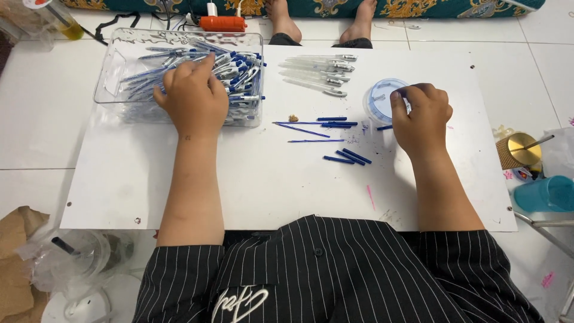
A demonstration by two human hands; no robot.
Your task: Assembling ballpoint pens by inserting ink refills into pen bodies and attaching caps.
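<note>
On white floor tiles, a large white board across the lap, serving as the worktop. At its far left corner, a clear plastic bin, heaped with finished blue-and-white pens. Left hand inside the bin, palm down on the pile, fingers curled and spread loosely over the pens; whether any pen is actually gripped, cannot tell. Toward the far right edge, a small round clear tub with a bluish base. Right hand at the tub's near right rim, fingers bent and bunched together, tips touching the rim or something just inside it; what is pinched, if anything, hidden by the knuckles. Along the far edge between bin and tub, a row of clear empty pen barrels, lying side by side. Near the middle of the worktop, thin blue ink refills and short blue caps or plugs, scattered loosely, just left of the right hand. Beside them, a tiny brown crumb-like bit. Off the right edge, a teal cup and a gold-lidded pot.
</note>
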